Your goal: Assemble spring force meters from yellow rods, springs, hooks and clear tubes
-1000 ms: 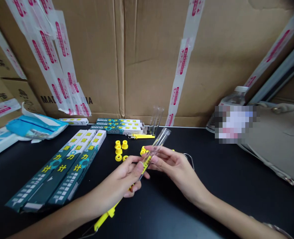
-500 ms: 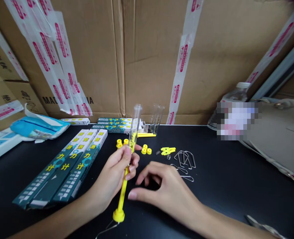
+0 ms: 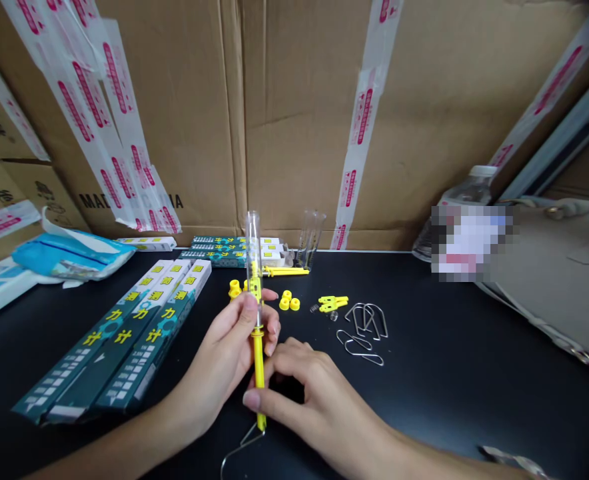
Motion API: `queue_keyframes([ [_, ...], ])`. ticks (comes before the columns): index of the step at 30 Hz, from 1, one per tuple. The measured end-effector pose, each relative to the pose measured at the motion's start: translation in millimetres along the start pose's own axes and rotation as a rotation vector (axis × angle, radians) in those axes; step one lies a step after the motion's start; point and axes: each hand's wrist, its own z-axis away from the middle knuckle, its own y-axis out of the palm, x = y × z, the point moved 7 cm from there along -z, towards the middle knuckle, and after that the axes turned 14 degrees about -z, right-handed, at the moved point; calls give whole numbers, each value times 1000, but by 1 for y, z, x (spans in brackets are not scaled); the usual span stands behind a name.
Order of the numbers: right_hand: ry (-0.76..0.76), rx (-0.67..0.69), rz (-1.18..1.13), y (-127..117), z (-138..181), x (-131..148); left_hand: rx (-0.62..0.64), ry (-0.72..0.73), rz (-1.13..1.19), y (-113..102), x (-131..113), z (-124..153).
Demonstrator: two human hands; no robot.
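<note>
My left hand [image 3: 237,333] is closed around a clear plastic tube [image 3: 253,233], held nearly upright. Inside the tube is a yellow slotted piece, and a yellow rod [image 3: 258,357] extends from its lower end. A bent metal hook [image 3: 234,447] hangs from the rod's bottom. My right hand [image 3: 309,387] is closed on the rod's lower part, thumb in front and fingers curled behind. Whatever else those fingers cover is hidden. Past my hands lie yellow caps [image 3: 289,302], yellow slotted pieces [image 3: 332,303], small springs [image 3: 334,317] and loose wire hooks [image 3: 367,323].
Long printed boxes [image 3: 124,327] lie at left, with more stacked boxes [image 3: 224,252] behind. Clear tubes [image 3: 310,237] stand near the cardboard wall [image 3: 294,133]. A blue packet [image 3: 74,252] is at far left; a bottle [image 3: 474,190] and a beige bag [image 3: 559,287] are at right.
My right hand has moved left and closed on the rod's lower part. The tube and rod are straighter now. The yellow cap at the rod's bottom no longer shows there.
</note>
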Motion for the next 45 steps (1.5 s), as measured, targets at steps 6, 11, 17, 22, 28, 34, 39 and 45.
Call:
queue_keyframes([
  [6, -17, -20, -134, -3, -1, -3, 44, -8, 9, 1, -2, 0],
  [11, -24, -64, -288, -6, -3, -7, 99, 37, 37, 6, -11, 6],
  [17, 50, -76, -608, -4, -4, -21, 179, 10, 16, 9, -5, 10],
  [22, 89, -99, -500, -6, -3, -25, 49, 109, 71, -2, -22, 7],
  [28, 118, -1, -381, -2, -4, -20, -63, 187, 93, -13, -40, 7],
  [34, 191, -47, -673, 0, -5, -30, -13, 182, 16, -11, -30, 6],
  [39, 103, -111, -781, -8, -7, -26, 65, 84, -217, -5, -7, 6],
  [45, 39, -164, -884, -12, -5, -24, 42, 91, -362, -4, -6, 7],
])
